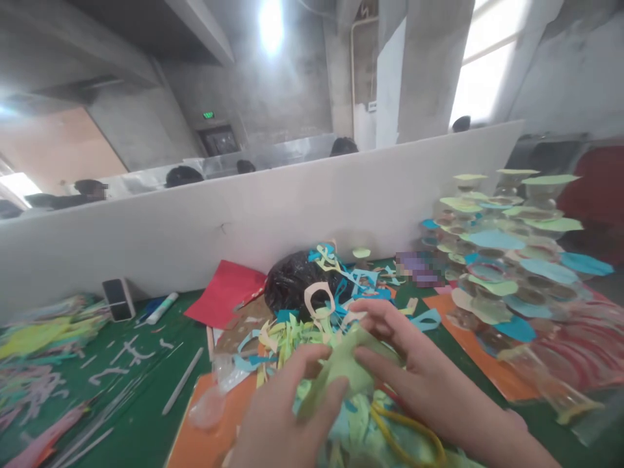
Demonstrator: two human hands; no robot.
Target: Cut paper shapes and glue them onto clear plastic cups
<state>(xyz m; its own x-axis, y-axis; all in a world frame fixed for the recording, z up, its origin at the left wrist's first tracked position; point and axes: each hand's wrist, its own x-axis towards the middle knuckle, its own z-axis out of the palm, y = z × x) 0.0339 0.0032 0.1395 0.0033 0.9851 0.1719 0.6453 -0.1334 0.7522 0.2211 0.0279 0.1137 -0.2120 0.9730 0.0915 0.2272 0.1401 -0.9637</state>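
Note:
Both my hands meet low in the middle of the head view over a heap of coloured paper scraps (287, 328). My left hand (285, 409) pinches the near side of a light green paper piece (341, 374) with thumb and fingers closed on it. My right hand (414, 370) grips the same piece from the right, fingers curled over its top. Yellow-handled scissors (409, 435) lie under my right wrist, partly hidden. The frame is blurred by motion.
A black plastic bag (292, 283) and a red sheet (224, 292) lie behind the scraps on the green table (141, 416). Stacked clear cups topped with paper discs (502, 260) crowd the right. Orange sheet (482, 364), phone (118, 299), marker (162, 309), white partition (244, 221) with people's heads beyond.

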